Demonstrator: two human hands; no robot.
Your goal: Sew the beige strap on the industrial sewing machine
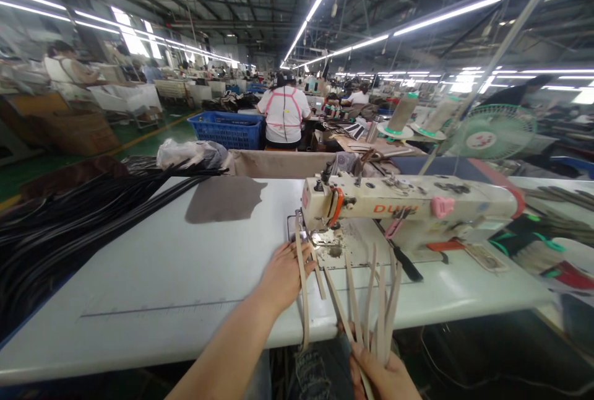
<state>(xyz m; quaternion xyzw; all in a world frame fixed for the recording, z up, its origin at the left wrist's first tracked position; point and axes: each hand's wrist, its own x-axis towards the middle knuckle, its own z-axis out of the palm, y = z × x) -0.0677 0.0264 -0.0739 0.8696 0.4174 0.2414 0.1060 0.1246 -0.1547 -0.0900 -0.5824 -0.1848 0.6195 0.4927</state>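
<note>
My left hand [285,270] rests on the table just in front of the sewing machine [399,202], its fingers closed on a beige strap near the presser foot. One long beige strap [304,307] passes over those fingers and hangs past the table's front edge. A short strap end [319,276] sticks out beside the fingertips. Below the edge, my right hand [378,369] grips several beige straps [383,313], which fan upward onto the table by the machine bed. The fingertips of my left hand are partly hidden by the strap.
Bundled black strips [93,220] lie along the left side. A dark grey leather piece [225,199] is on the white table [162,270]. Thread cones [403,116] and a green fan [494,134] stand behind the machine. Ahead, a seated person [284,109] is beside a blue crate [226,130].
</note>
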